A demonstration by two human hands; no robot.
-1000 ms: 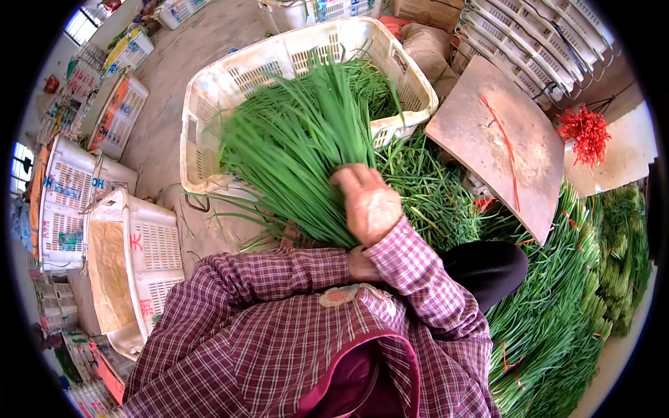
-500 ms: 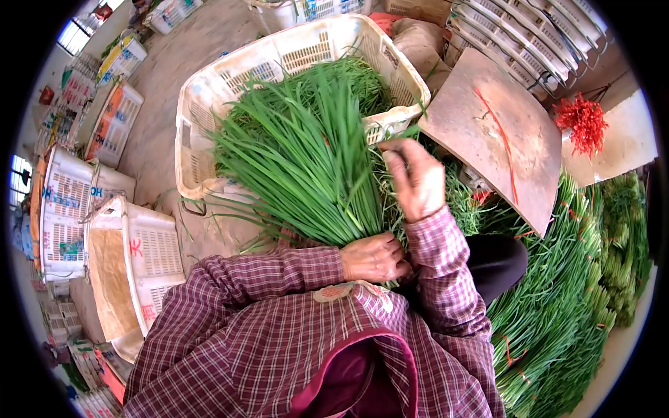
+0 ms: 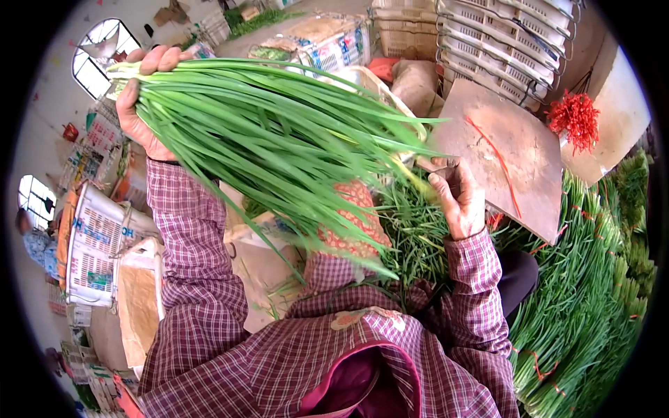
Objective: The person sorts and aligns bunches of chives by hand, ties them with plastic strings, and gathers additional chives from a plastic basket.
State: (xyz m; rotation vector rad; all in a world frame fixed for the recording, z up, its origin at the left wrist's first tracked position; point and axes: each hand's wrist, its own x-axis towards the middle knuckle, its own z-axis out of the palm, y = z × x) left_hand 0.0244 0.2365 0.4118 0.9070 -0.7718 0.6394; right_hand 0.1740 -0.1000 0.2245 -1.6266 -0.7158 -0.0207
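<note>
My left hand (image 3: 150, 97) is raised at the upper left, closed around the pale stem ends of a big bunch of garlic chives (image 3: 258, 125). The long green leaves fan out to the right and droop over my lap. At the leaf tips, my right hand (image 3: 460, 198) has thumb and fingers pinched together on a yellowish leaf (image 3: 417, 180), blurred by motion. Loose chive leaves (image 3: 414, 226) lie below, between my right hand and my lap.
A brown board (image 3: 505, 153) with a red tie on it stands right of my right hand. Red ties (image 3: 575, 122) hang beyond it. Tied chive bundles (image 3: 571, 306) are piled at the right. White crates (image 3: 104, 244) stand left, and more (image 3: 498, 49) are stacked behind.
My left hand has lifted the chives up and left from above the crate, swinging the leaves toward the right. My right hand has shifted right and slightly down, to the leaf tips.
</note>
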